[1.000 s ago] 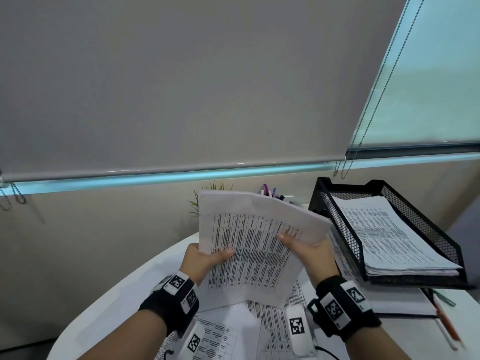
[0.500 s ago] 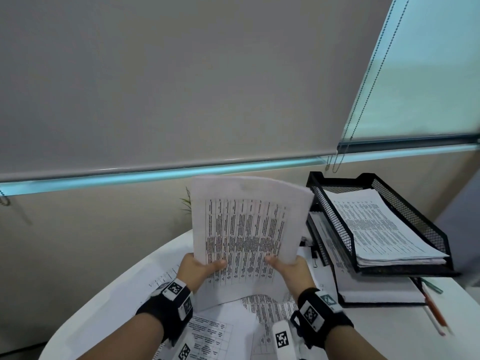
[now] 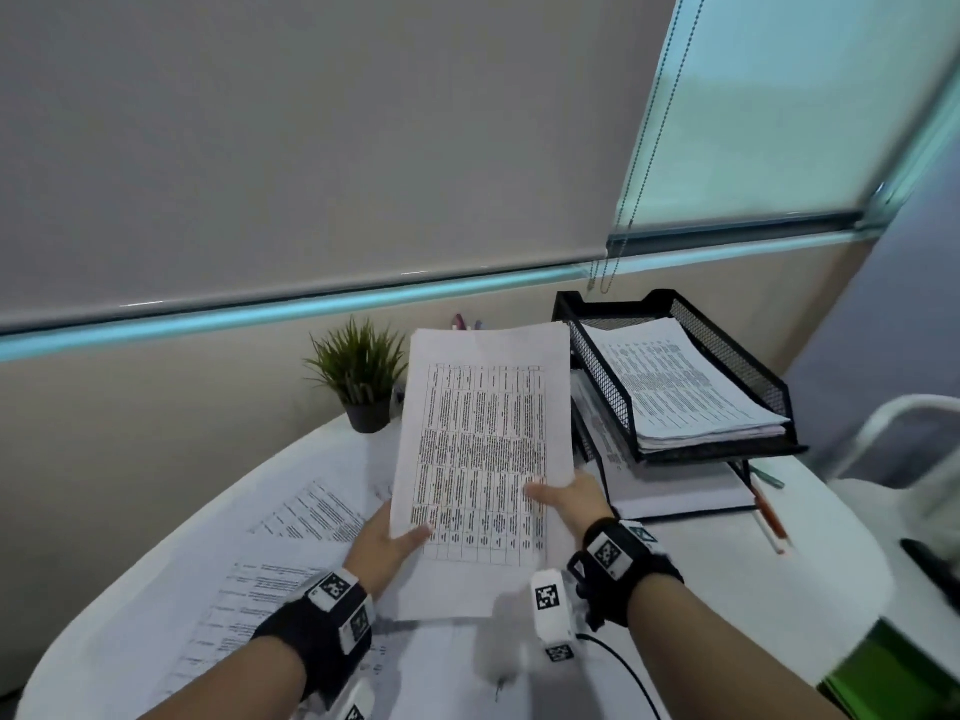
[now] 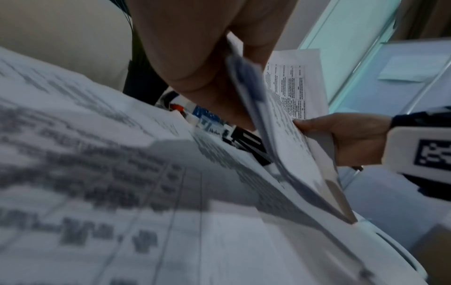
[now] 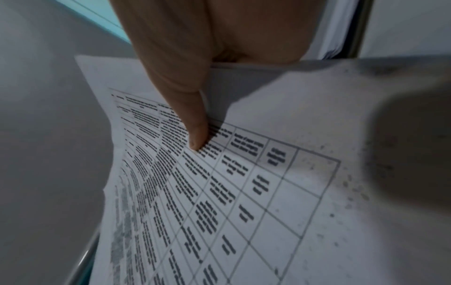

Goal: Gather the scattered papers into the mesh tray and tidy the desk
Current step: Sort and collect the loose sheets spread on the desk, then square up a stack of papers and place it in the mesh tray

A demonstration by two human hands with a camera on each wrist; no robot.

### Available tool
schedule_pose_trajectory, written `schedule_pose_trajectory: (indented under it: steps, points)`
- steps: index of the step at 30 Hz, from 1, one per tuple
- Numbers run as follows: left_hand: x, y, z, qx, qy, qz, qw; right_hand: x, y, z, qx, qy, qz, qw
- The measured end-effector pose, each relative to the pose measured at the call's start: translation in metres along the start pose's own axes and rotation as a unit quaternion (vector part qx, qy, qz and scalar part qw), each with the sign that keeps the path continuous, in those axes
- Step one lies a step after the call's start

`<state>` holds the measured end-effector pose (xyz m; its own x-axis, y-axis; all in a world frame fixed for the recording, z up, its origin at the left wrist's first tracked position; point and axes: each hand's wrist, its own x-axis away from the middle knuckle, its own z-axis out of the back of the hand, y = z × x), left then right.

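Observation:
I hold a small stack of printed papers point(image 3: 483, 459) upright over the desk, tables facing me. My left hand point(image 3: 387, 545) pinches its lower left edge, thumb on the front. My right hand point(image 3: 563, 504) pinches the lower right edge; its thumb point(image 5: 195, 123) presses the printed table of the papers point(image 5: 244, 183). The left wrist view shows the papers point(image 4: 292, 108) edge-on between both hands. The black mesh tray point(image 3: 727, 356) stands to the right, a pile of sheets inside. More loose papers point(image 3: 270, 574) lie on the white desk point(image 3: 727, 553) under my arms.
A small potted plant point(image 3: 361, 376) stands behind the held papers. A lower tray level with documents point(image 3: 670, 491) sits beneath the mesh tray. An orange and white pen point(image 3: 769, 517) lies to the right of it. A white chair point(image 3: 893, 449) stands far right, something green point(image 3: 883, 667) at the corner.
The held papers came down and turned more upright, uncovering the plant. Both hands slid to the lower edge and squared the stack; my view swung right and down.

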<state>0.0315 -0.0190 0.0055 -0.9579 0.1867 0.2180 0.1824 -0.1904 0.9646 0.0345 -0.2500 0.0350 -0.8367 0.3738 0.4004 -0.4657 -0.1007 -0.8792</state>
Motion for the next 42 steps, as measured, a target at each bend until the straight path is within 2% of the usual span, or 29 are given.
schedule_pose_trajectory:
  steps: [10, 13, 17, 22, 25, 29, 31, 34, 35, 37, 42]
  points:
    - [-0.002, -0.018, -0.051, -0.055, -0.014, 0.032, 0.998, -0.002, 0.046, 0.053, 0.007, 0.006, -0.015, 1.0]
    - [-0.009, -0.006, -0.066, -0.073, -0.015, 0.026, 0.997, -0.005, 0.059, 0.073, -0.057, -0.002, -0.029, 0.998]
    - [-0.021, 0.014, -0.093, -0.093, -0.029, 0.029, 0.995, -0.006, 0.071, 0.104, -0.116, -0.045, -0.045, 0.991]
    - [-0.041, 0.022, -0.142, -0.091, -0.038, 0.054, 0.994, -0.013, 0.087, 0.158, -0.08, -0.129, -0.109, 0.982]
    - [-0.049, 0.026, -0.175, -0.087, -0.058, 0.058, 0.993, -0.02, 0.09, 0.197, -0.021, -0.131, -0.107, 0.985]
    - [-0.056, 0.033, -0.215, -0.033, -0.085, 0.086, 0.992, -0.036, 0.091, 0.238, -0.012, -0.107, -0.104, 0.989]
    - [-0.06, 0.036, -0.229, -0.011, -0.138, 0.123, 0.983, -0.046, 0.09, 0.255, -0.014, -0.104, -0.101, 0.989]
    - [-0.059, 0.035, -0.241, 0.069, -0.257, 0.233, 0.935, -0.065, 0.091, 0.276, -0.012, -0.103, -0.09, 0.99]
    - [-0.059, 0.033, -0.244, 0.078, -0.276, 0.252, 0.924, -0.072, 0.092, 0.281, -0.017, -0.101, -0.09, 0.991]
    - [-0.063, 0.032, -0.254, 0.094, -0.273, 0.257, 0.922, -0.09, 0.095, 0.29, -0.033, -0.103, -0.086, 0.99]
    - [-0.079, 0.033, -0.284, 0.196, -0.186, 0.2, 0.942, -0.125, 0.087, 0.301, -0.122, -0.098, -0.046, 0.987]
